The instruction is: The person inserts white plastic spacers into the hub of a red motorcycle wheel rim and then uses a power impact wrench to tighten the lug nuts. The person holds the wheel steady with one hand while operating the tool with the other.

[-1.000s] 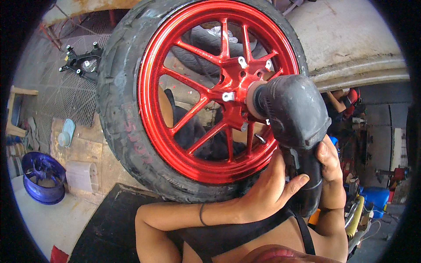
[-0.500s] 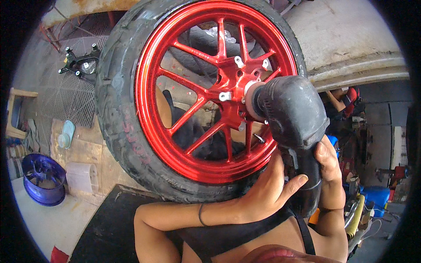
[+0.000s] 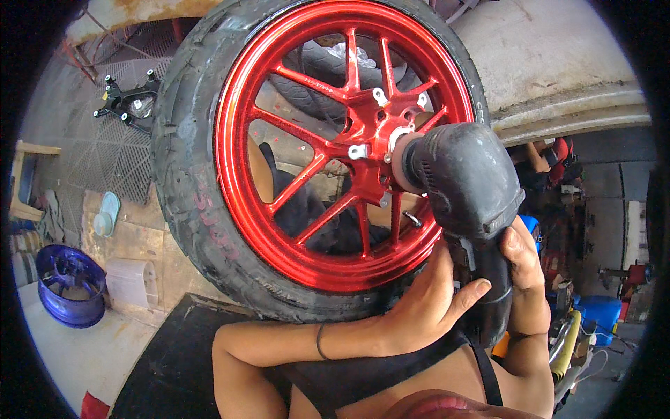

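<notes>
A red spoked wheel (image 3: 241, 174) with a black tyre (image 3: 185, 160) stands in front of me. The round pad (image 3: 403, 162) of a black power polisher (image 3: 471, 185) is against the wheel's hub, beside its small silver lugs. My left hand (image 3: 426, 300) wraps the polisher's body from the left, thumb across the handle. My right hand (image 3: 523, 262) grips the same handle from the right; some of its fingers are hidden behind the tool. Through the spokes, part of a leg and dark cloth show behind the wheel.
On the left are a purple wheel rim (image 3: 70, 286), a clear plastic container (image 3: 132, 281), a light-blue slipper (image 3: 106, 214) and a black metal bracket (image 3: 132, 103). Another tyre (image 3: 307, 77) lies beyond the wheel. A person (image 3: 548, 160), a blue container (image 3: 598, 311) and clutter are at right.
Almost nothing differs. The polisher's head has shifted very slightly at the hub; both hands keep their hold. The person in the background has moved a little.
</notes>
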The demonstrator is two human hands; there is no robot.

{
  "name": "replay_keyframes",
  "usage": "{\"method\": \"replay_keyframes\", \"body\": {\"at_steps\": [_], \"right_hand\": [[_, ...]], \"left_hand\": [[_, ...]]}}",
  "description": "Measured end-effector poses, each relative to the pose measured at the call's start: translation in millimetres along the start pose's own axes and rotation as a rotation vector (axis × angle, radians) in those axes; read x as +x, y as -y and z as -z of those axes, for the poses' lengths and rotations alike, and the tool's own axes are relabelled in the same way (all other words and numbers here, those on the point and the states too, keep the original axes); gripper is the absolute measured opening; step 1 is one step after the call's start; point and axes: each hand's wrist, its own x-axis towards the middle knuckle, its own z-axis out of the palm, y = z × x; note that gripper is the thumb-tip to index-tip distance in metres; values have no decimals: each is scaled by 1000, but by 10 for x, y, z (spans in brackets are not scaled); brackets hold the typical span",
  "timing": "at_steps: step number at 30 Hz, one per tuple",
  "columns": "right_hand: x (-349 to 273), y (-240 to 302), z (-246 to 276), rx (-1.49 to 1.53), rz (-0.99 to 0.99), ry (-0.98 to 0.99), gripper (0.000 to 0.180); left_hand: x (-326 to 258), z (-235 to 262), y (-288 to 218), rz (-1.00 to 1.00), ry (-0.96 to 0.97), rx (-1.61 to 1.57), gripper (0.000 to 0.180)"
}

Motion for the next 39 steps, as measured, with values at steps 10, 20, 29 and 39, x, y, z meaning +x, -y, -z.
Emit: {"method": "replay_keyframes", "body": {"at_steps": [10,20,29,39], "right_hand": [[9,-25,-18,26,11,-11,82],[-4,22,-33,11,8,-10,80],[-9,20,-8,-4,0,-10,79],[-15,12,-45,-3,23,-35,80]], "left_hand": [[-14,5,-23,27,8,-46,80],[-16,10,-8,-14,8,30,79],[-26,-35,-14,48,-22,-48,72],[-43,-21,10,-8,-18,36,72]]}}
